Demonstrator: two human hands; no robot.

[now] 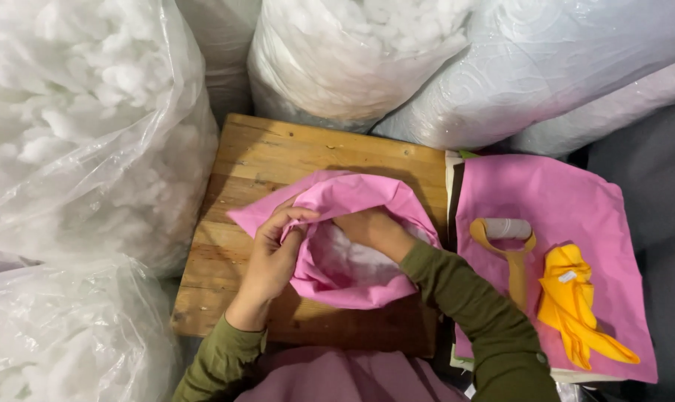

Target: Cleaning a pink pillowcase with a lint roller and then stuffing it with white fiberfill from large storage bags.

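Left hand [272, 253] grips pink cover [352, 197]; right hand [371, 227] inside.

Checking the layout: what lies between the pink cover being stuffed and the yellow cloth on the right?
In the head view, a lint roller with a yellow handle lies on flat pink fabric, between the pink cover and the yellow cloth.

Two hands: left [272, 253], right [371, 227]. One pink cover [352, 197] being stuffed, one flat pink cloth [575, 216], one yellow cloth [575, 301], one roller [507, 231], one wooden board [278, 160], perhaps five clear stuffing bags [77, 112].
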